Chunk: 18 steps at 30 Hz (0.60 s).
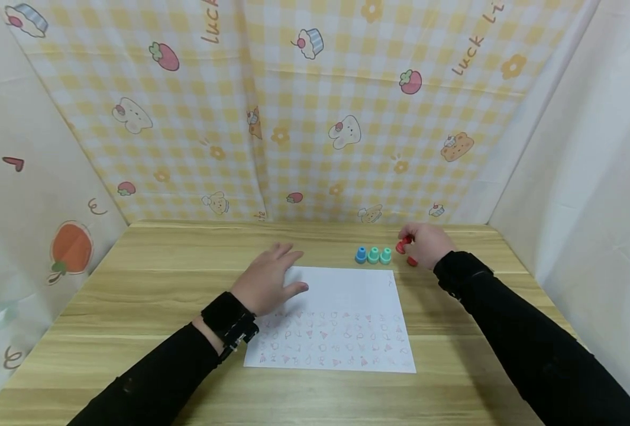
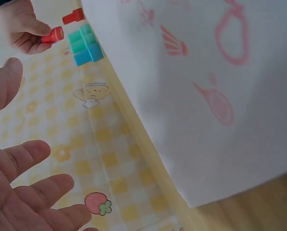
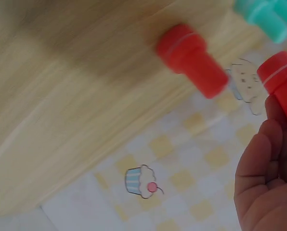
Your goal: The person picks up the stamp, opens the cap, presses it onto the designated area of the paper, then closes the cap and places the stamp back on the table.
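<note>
My right hand (image 1: 427,245) is at the back right of the table, pinching a red toy stamp (image 3: 278,72) between thumb and fingers. A second red stamp (image 3: 191,60) stands on the table close beside that hand. To its left a blue stamp (image 1: 361,255) and two mint-green stamps (image 1: 380,256) stand in a row. My left hand (image 1: 267,281), fingers spread and holding nothing, is over the left edge of a white paper sheet (image 1: 341,290). Rows of small pink-red stamped prints (image 1: 322,335) cover the sheet's lower half, and a faint mark shows at its upper right corner.
The wooden table (image 1: 176,284) ends at a yellow checked cloth (image 1: 293,160) hanging behind it. White cloths stand at the left (image 1: 32,177) and right (image 1: 581,177) sides. Dark bands with devices are on both wrists.
</note>
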Motion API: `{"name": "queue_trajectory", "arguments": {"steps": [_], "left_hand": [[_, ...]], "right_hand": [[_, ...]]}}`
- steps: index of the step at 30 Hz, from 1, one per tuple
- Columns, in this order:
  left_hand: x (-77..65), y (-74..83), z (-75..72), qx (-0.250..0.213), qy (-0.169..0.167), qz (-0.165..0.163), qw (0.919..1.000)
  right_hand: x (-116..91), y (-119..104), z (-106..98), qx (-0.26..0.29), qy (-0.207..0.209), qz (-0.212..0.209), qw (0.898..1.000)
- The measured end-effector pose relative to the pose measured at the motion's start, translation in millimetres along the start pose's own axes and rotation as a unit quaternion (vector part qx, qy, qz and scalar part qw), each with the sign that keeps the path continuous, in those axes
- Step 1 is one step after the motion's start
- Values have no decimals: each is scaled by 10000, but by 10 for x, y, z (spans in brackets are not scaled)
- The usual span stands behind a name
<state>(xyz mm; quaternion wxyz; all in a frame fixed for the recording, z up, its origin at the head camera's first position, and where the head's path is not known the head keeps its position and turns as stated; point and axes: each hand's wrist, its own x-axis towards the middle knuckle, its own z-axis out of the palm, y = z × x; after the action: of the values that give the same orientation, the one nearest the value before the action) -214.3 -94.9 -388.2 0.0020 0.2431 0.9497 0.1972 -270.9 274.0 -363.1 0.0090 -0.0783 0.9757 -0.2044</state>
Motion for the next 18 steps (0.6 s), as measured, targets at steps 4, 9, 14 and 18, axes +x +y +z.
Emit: {"name": "queue_trajectory", "arguments": {"steps": [4,9,14,18], "left_hand": [[-5,-30,4,52,-94,-167,9998],[-3,-52,7,43,-183,-323,9993],[-1,-62,11,27,-224,-393,9990],[2,-61,16,34,-239,-453,9987]], "right_hand": [[54,58,64,-337,-110,-82,9993],[82,74,121,-557,-210,-133,9981],[101,80,167,-666,-219,-164,9974],[109,93,198,-700,-159,-279,9970]]}}
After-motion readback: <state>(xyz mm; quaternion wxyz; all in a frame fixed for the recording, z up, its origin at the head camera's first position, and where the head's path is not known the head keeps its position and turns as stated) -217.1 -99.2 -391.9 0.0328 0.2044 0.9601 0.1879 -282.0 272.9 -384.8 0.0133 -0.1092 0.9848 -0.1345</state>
